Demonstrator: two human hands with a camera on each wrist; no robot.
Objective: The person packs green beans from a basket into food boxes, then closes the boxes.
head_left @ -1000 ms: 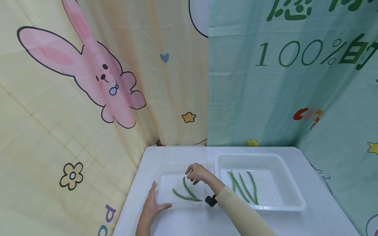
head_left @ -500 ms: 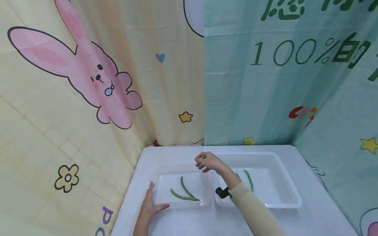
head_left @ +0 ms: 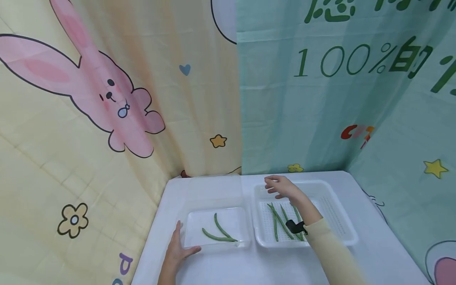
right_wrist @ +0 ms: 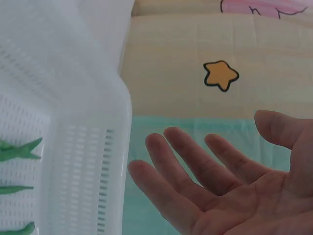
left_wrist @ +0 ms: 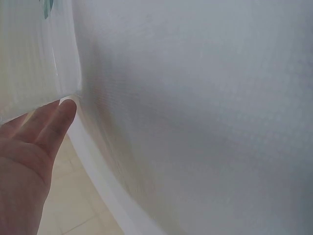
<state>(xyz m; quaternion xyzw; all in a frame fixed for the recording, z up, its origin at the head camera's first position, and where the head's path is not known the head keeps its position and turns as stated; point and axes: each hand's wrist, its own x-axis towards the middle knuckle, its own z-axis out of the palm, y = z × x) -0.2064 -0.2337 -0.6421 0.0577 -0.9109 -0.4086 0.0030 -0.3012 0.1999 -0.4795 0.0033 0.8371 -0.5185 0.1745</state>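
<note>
My right hand (head_left: 279, 187) hovers open and empty over the far left part of the white perforated basket (head_left: 342, 221); the right wrist view shows its spread fingers (right_wrist: 195, 171) beside the basket wall (right_wrist: 83, 161). Three green beans (head_left: 281, 219) lie in that basket. My left hand (head_left: 177, 247) rests flat against the front left corner of the clear tray (head_left: 189, 219), fingers (left_wrist: 54, 122) straight. Two green beans (head_left: 218, 231) lie crossed in the clear tray.
Both containers stand side by side on a white table (head_left: 221, 269). Printed cloth walls close the table in: a yellow rabbit curtain (head_left: 107, 111) on the left and a teal curtain (head_left: 320, 99) behind and to the right.
My right hand has let go of a bean in the clear tray and moved right, over to the perforated basket. The left hand has stayed at the tray's corner.
</note>
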